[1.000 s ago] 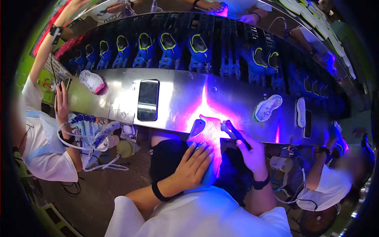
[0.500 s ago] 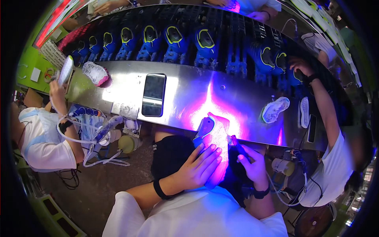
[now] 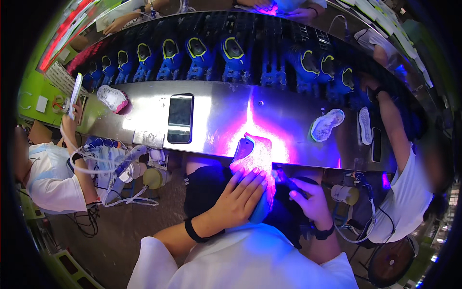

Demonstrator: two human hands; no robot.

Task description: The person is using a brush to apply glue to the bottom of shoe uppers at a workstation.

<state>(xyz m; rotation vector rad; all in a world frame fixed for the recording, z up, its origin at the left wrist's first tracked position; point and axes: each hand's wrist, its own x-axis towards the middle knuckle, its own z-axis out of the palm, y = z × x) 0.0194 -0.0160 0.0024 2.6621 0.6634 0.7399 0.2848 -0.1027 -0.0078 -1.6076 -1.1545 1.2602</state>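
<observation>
In my lap, against the bench edge, a dark blue shoe upper on its last [image 3: 260, 149] lies with its sole side lit bright pink and violet. My left hand [image 3: 244, 196] lies over its near left side with fingers extended together, gripping it; the thumb is hidden. My right hand [image 3: 310, 200] is closed around a thin dark tool [image 3: 285, 178], probably a brush, whose tip is beside the upper's right edge. Whether the tip touches is hard to tell in the glare. On the bench are a white sole with a pink end [image 3: 114, 99] and another white sole [image 3: 327, 124].
Beyond the metal bench [image 3: 211, 103], a dark rack or conveyor holds several blue shoe uppers [image 3: 196, 52] with yellow collars. A phone [image 3: 180, 118] lies on the bench. A person at left lifts a sole [image 3: 75, 95]; another person's arm [image 3: 392, 125] reaches to the rack at right.
The whole view has shifted slightly. The tool in my right hand has moved down along the upper's right edge. My left hand stays on the upper. The person at left has turned the lifted sole.
</observation>
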